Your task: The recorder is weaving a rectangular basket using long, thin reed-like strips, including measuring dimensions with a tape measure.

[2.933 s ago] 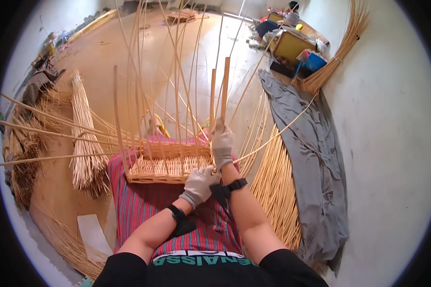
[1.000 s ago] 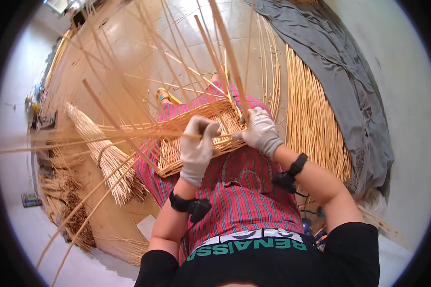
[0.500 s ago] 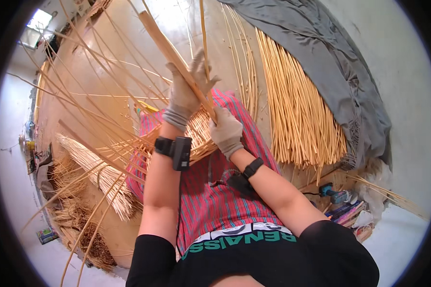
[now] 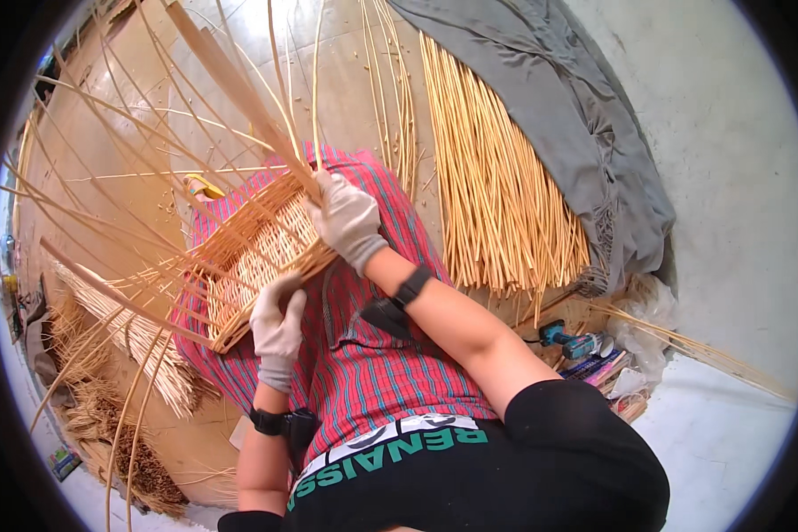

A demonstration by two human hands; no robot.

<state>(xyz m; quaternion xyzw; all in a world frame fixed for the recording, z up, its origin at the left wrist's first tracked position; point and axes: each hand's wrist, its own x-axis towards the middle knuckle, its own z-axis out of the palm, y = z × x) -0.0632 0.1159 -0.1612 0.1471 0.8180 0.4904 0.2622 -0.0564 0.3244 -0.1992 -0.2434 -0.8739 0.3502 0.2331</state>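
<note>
Basket [image 4: 259, 241] left of right hand [image 4: 348, 220], touching.

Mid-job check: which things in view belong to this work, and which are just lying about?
In the work: woven basket, thin canes, wooden strips at the right hand.

Apparently lying about: grey cloth, blue power tool, clear plastic bag, floor cane bundle (perhaps stock).

Grey cloth [image 4: 594, 133] by wall [image 4: 727, 177] — blue drill [image 4: 566, 340] near plastic bag [image 4: 649, 321].

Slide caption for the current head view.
Gloved right hand at a corner of a wicker basket, left hand by its near edge, red striped cloth beneath.
</note>
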